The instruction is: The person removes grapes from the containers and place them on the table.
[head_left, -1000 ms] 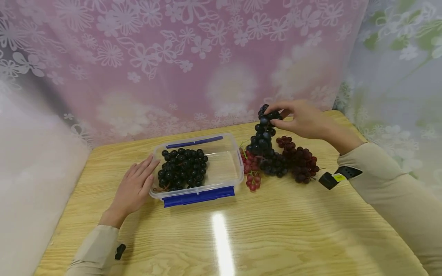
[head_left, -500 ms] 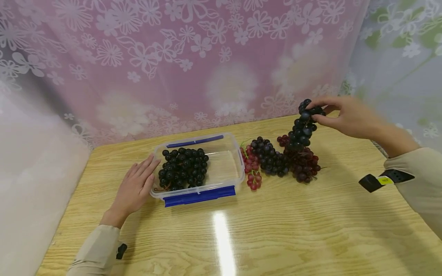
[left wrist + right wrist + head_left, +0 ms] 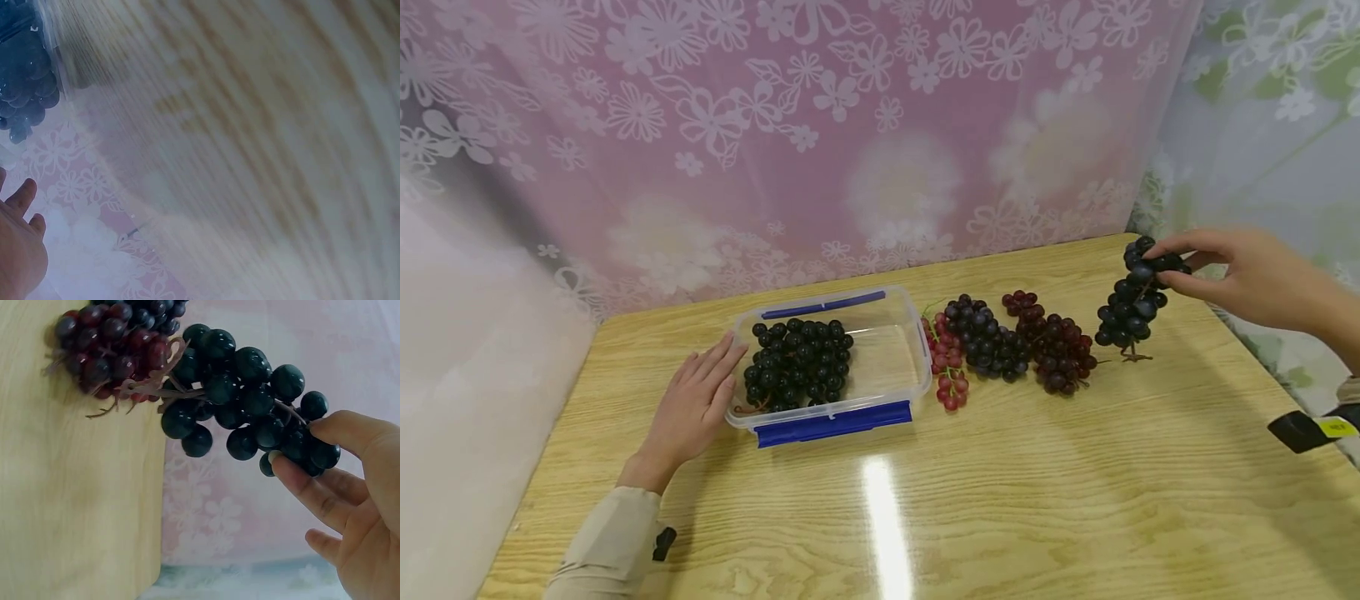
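My right hand [image 3: 1247, 271] pinches one end of a bunch of black grapes [image 3: 1129, 308] and holds it over the right part of the table. In the right wrist view the bunch [image 3: 250, 394] hangs from thumb and fingers, its brown stem at the far end. My left hand [image 3: 694, 402] lies with straight fingers against the left side of a clear plastic box [image 3: 891, 392] with blue clips. Inside the box's left half sits another bunch of black grapes [image 3: 797, 365]. In the left wrist view only part of the left hand [image 3: 22, 247] shows.
Right of the box lie a bunch of red grapes [image 3: 951, 367], a bunch of dark blue grapes [image 3: 988, 337] and a bunch of dark red grapes [image 3: 1060, 354], close together on the wooden table [image 3: 1015, 500]. A flowered pink curtain [image 3: 850, 167] hangs behind the table.
My right hand has carried the black grapes rightward, from above the dark blue bunch, past the dark red one, and lower toward the table's right side. The left hand has stayed in place.
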Available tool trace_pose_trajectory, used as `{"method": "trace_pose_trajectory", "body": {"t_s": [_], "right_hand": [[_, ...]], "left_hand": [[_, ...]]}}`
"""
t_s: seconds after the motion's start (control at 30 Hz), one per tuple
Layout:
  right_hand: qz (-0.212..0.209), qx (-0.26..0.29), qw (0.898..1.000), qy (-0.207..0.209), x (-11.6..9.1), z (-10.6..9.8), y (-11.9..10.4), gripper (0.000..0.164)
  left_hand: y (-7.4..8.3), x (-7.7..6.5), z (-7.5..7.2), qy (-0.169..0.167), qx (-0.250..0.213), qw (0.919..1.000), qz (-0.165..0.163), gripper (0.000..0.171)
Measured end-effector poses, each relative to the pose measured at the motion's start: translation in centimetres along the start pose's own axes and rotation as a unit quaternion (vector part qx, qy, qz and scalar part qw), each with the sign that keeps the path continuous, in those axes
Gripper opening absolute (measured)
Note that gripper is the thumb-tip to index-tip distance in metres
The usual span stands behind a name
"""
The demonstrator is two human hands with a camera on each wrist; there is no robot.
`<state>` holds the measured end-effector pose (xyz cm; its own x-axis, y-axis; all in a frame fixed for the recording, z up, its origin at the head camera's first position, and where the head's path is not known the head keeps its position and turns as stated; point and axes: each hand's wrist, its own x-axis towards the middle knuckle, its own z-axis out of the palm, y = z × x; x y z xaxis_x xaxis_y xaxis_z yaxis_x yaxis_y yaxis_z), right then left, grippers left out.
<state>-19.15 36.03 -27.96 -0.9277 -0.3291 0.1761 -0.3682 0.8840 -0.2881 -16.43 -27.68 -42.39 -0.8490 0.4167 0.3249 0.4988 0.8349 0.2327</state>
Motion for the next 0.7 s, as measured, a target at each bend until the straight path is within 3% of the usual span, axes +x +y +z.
{"method": "trace_pose_trajectory", "body": {"t_s": [0.2, 0.47, 0.7], "right_hand": [[0.000, -0.037, 0.999, -0.034, -0.5, 1.0, 1.4, 0.031], [-0.031, 0.003, 0.995, -0.096, 1.1, 4.7, 3.3, 0.030], [-0.043, 0.015, 0.996, -0.083, 2.7, 6.8, 2.8, 0.031]], "left_hand": [[0.2, 0.1, 0.1, 0.003, -0.002, 1.0000, 0.001, 0.051], [0.1, 0.0, 0.2, 0.000, -0.002, 1.0000, 0.001, 0.051], [0.0, 0.0, 0.1, 0.006, 0.001, 1.0000, -0.001, 0.051]]}}
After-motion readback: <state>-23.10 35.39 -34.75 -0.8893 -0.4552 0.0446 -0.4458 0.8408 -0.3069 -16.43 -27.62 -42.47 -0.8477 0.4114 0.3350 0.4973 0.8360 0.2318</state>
